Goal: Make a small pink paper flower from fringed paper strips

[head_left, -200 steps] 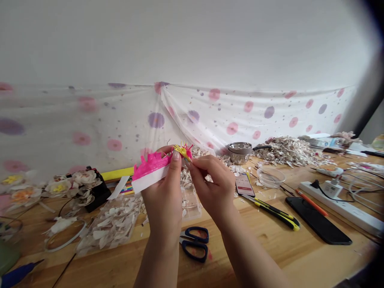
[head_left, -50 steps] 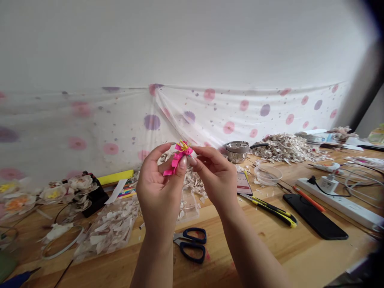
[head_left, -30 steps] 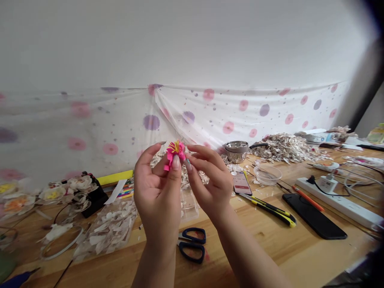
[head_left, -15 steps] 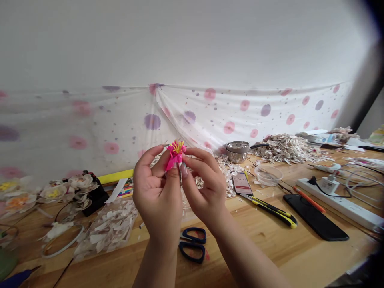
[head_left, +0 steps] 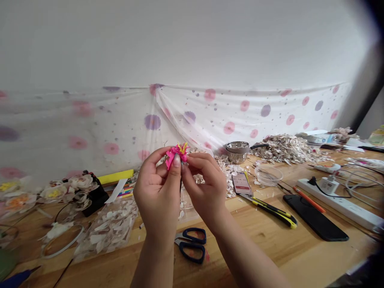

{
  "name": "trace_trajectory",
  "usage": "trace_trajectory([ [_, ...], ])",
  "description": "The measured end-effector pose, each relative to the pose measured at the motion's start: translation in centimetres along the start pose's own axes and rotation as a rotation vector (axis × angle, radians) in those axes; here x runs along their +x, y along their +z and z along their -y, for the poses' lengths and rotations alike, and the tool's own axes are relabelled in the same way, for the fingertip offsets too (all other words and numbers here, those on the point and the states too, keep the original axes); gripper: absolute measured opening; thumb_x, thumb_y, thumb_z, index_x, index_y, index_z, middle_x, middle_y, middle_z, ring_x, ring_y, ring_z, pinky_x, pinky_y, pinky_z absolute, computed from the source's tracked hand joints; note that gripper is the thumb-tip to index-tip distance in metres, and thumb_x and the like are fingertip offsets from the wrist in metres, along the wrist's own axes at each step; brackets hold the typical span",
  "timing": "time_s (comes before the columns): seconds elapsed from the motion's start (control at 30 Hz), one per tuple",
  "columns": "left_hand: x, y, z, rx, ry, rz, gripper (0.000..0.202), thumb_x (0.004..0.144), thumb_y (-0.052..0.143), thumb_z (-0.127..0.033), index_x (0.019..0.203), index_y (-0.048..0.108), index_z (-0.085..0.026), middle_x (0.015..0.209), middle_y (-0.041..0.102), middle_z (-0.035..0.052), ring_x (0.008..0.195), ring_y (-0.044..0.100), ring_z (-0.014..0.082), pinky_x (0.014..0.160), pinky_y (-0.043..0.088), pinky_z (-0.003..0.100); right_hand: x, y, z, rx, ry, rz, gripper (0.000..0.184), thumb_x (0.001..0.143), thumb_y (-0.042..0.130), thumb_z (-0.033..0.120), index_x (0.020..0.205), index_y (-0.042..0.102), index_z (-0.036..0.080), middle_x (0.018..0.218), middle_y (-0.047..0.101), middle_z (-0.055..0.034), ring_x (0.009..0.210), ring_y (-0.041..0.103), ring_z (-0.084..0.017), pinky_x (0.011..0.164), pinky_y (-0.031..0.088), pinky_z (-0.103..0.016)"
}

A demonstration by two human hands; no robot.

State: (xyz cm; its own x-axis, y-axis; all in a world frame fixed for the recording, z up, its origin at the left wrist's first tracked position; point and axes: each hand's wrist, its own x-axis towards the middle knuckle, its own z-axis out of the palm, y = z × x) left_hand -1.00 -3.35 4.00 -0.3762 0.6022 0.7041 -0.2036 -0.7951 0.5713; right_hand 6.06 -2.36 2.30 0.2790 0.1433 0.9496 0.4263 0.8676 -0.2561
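Between my two hands, raised above the table, is a small artificial flower (head_left: 171, 153) with bright pink petals and yellow stamens. My left hand (head_left: 160, 186) pinches its petals, the thumb pressed on the pink from the near side. My right hand (head_left: 205, 182) grips the flower's base on the right, thumb and fingertips together. A thin dark stem shows below, partly hidden by the fingers. Under my wrists, dark-blue-handled scissors (head_left: 192, 245) lie on the wooden table (head_left: 255, 256).
Right of my hands lie a phone with a lit timer (head_left: 241, 184), a yellow-black utility knife (head_left: 271, 211), a black phone (head_left: 315, 217) and a white power strip (head_left: 345, 204). Metal bowls (head_left: 237, 152) stand behind. Leftward are a bag of pale petals (head_left: 108, 230) and white flowers (head_left: 57, 192).
The flower has turned, its stamens now tipping up and right. My left thumb has risen onto the pink petals, and my right fingers have closed in at the base.
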Motion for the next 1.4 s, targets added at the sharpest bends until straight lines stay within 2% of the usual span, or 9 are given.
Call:
trace_trajectory([
  [0.27, -0.7, 0.8, 0.0, -0.001, 0.005, -0.097, 0.013, 0.085, 0.065, -0.014, 0.097, 0.067, -0.018, 0.089, 0.074, -0.0006, 0.081, 0.071, 0.0101, 0.074, 0.057, 0.017, -1.1, 0.2, -0.4, -0.259, -0.220, -0.008, 0.025, 0.084, 0.062, 0.008, 0.106, 0.065, 0.020, 0.100, 0.069, -0.0096, 0.085, 0.068, -0.017, 0.069, 0.060, -0.027],
  [0.53, -1.2, 0.9, -0.6, 0.073, 0.125, -0.081, 0.019, 0.088, 0.061, -0.015, 0.107, 0.063, -0.018, 0.094, 0.073, 0.0003, 0.083, 0.070, 0.0103, 0.075, 0.058, 0.018, -0.7, -0.5, 0.3, -0.115, -0.190, 0.144, 0.030, 0.087, 0.052, 0.007, 0.115, 0.061, 0.012, 0.113, 0.064, -0.0167, 0.102, 0.065, -0.021, 0.085, 0.058, -0.034],
  [0.67, -1.1, 0.5, -0.6, 0.121, 0.168, -0.055, 0.025, 0.088, 0.060, -0.014, 0.113, 0.060, -0.017, 0.098, 0.071, 0.0023, 0.086, 0.071, 0.0128, 0.078, 0.058, 0.022, -0.3, -0.2, 0.3, -0.030, -0.163, 0.087, 0.024, 0.086, 0.055, 0.005, 0.106, 0.066, 0.015, 0.106, 0.066, -0.0137, 0.096, 0.066, -0.017, 0.081, 0.057, -0.030],
  [0.8, -1.2, 0.5, -0.7, 0.095, 0.136, 0.003, 0.026, 0.087, 0.060, -0.015, 0.113, 0.060, -0.017, 0.098, 0.070, 0.0026, 0.086, 0.070, 0.0119, 0.076, 0.057, 0.020, -0.1, -0.1, 0.1, 0.042, -0.077, 0.015, 0.019, 0.083, 0.061, 0.005, 0.095, 0.070, 0.019, 0.096, 0.069, -0.0087, 0.088, 0.067, -0.015, 0.077, 0.057, -0.028],
  [0.9, -1.2, 0.6, -1.0, 0.031, 0.104, 0.027, 0.024, 0.086, 0.061, -0.013, 0.109, 0.062, -0.016, 0.098, 0.070, 0.0023, 0.084, 0.069, 0.0104, 0.073, 0.056, 0.017, -0.1, -0.2, -0.3, 0.177, 0.110, 0.001, 0.015, 0.081, 0.066, 0.011, 0.089, 0.071, 0.023, 0.092, 0.069, -0.0051, 0.086, 0.067, -0.016, 0.068, 0.057, -0.028],
  [1.0, -1.0, 0.5, -0.9, -0.009, 0.088, 0.068, 0.024, 0.085, 0.061, -0.012, 0.109, 0.062, -0.017, 0.096, 0.071, 0.0018, 0.082, 0.069, 0.0107, 0.073, 0.056, 0.017, 0.2, -0.5, -0.9, 0.347, 0.338, 0.062, 0.012, 0.078, 0.070, 0.018, 0.089, 0.070, 0.024, 0.093, 0.069, -0.0044, 0.084, 0.066, -0.017, 0.063, 0.055, -0.029],
  [1.1, -0.6, 0.1, -0.5, -0.048, 0.058, 0.106, 0.024, 0.087, 0.059, -0.013, 0.110, 0.062, -0.018, 0.094, 0.071, 0.0015, 0.082, 0.069, 0.0107, 0.073, 0.055, 0.016, 0.6, -0.9, -1.1, 0.386, 0.408, 0.147, 0.012, 0.077, 0.071, 0.021, 0.089, 0.068, 0.022, 0.090, 0.068, -0.0034, 0.077, 0.064, -0.015, 0.063, 0.054, -0.029],
  [1.27, -0.6, -0.2, -0.1, -0.108, -0.064, 0.250, 0.031, 0.088, 0.058, -0.015, 0.119, 0.055, -0.019, 0.101, 0.072, 0.0049, 0.097, 0.068, 0.0164, 0.081, 0.057, 0.023, 0.9, -1.2, -0.4, 0.159, 0.229, 0.061, 0.009, 0.078, 0.067, 0.015, 0.084, 0.064, 0.021, 0.083, 0.065, -0.0019, 0.069, 0.059, -0.012, 0.057, 0.050, -0.026],
  [1.4, -1.3, 0.3, -0.1, -0.046, -0.088, 0.244, 0.036, 0.088, 0.060, -0.018, 0.123, 0.051, -0.019, 0.107, 0.072, 0.0073, 0.101, 0.068, 0.0176, 0.087, 0.056, 0.027, 0.6, -1.0, -0.3, 0.030, 0.085, -0.020, 0.011, 0.079, 0.064, 0.012, 0.084, 0.060, 0.021, 0.084, 0.062, -0.0027, 0.071, 0.059, -0.012, 0.055, 0.050, -0.025],
])
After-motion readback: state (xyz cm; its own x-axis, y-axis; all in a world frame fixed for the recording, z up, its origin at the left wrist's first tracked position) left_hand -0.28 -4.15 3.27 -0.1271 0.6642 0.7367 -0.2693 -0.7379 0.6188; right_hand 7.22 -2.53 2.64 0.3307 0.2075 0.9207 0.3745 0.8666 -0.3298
